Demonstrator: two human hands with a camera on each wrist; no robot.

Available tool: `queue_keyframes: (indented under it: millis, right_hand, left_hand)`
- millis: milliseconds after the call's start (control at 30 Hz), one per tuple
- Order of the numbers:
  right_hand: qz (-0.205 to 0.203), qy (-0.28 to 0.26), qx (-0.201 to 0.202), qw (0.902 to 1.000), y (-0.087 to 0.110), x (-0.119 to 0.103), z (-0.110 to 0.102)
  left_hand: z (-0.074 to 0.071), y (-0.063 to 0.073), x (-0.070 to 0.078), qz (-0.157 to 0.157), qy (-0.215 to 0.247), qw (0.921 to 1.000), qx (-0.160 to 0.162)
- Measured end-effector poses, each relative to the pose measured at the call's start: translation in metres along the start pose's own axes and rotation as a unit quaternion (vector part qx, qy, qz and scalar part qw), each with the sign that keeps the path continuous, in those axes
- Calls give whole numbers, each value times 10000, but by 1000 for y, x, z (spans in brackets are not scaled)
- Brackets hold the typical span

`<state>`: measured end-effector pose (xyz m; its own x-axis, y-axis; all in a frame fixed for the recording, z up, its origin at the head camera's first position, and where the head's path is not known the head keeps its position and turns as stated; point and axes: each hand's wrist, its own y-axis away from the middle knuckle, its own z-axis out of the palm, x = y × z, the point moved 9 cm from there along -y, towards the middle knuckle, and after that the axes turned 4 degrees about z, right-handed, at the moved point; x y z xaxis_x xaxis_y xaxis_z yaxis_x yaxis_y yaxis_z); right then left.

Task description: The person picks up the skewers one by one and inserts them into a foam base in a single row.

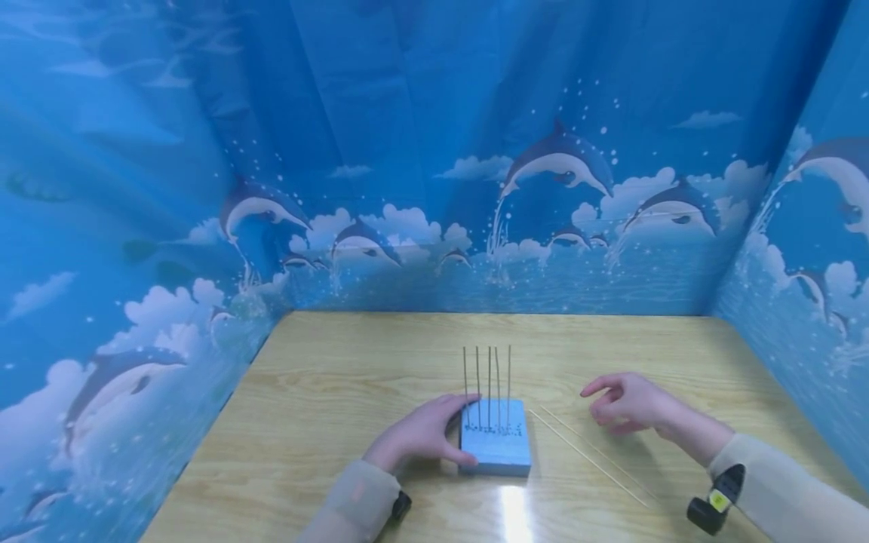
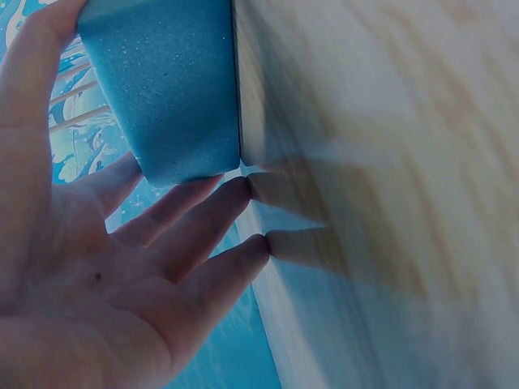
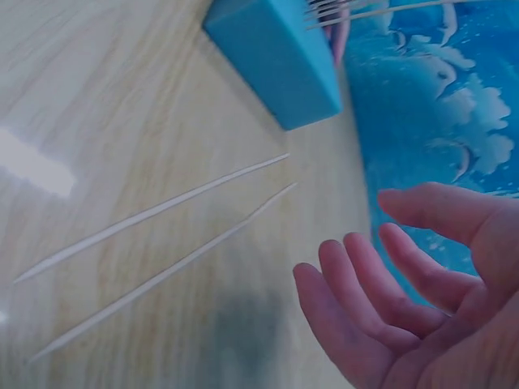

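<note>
A blue foam block (image 1: 498,454) sits on the table, with small dark holes across its top. Several thin skewers (image 1: 489,388) stand upright in it in a row. My left hand (image 1: 424,431) holds the block at its left side, thumb at the front corner and forefinger at the back; in the left wrist view its other fingertips rest on the tabletop. To the right, two loose skewers (image 3: 162,207) lie side by side on the wood. Above and beyond them hovers my right hand (image 1: 627,405), fingers loosely bent, holding nothing.
The wooden table (image 1: 326,452) stretches out on both sides of the block. Blue sheeting (image 1: 421,151) printed with dolphins and clouds walls it in at the back, left and right. A dark device (image 1: 720,498) is strapped to the right wrist.
</note>
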<state>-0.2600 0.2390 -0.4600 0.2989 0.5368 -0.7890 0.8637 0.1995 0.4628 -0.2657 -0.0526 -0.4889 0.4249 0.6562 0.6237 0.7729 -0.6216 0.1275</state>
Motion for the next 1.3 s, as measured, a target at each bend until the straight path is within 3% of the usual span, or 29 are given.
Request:
queue_keyframes:
  millis: [400, 1133, 1300]
  right_hand:
    - [503, 334, 66, 9982, -12, 30, 13]
    - [740, 979, 511, 9911, -14, 31, 21]
    - [559, 1156, 645, 9896, -14, 26, 23]
  left_hand:
    - [2, -1, -1, 71, -32, 10000, 9]
    - [2, 1, 0, 34, 11, 10000, 4]
    - [1, 1, -1, 9, 62, 10000, 31]
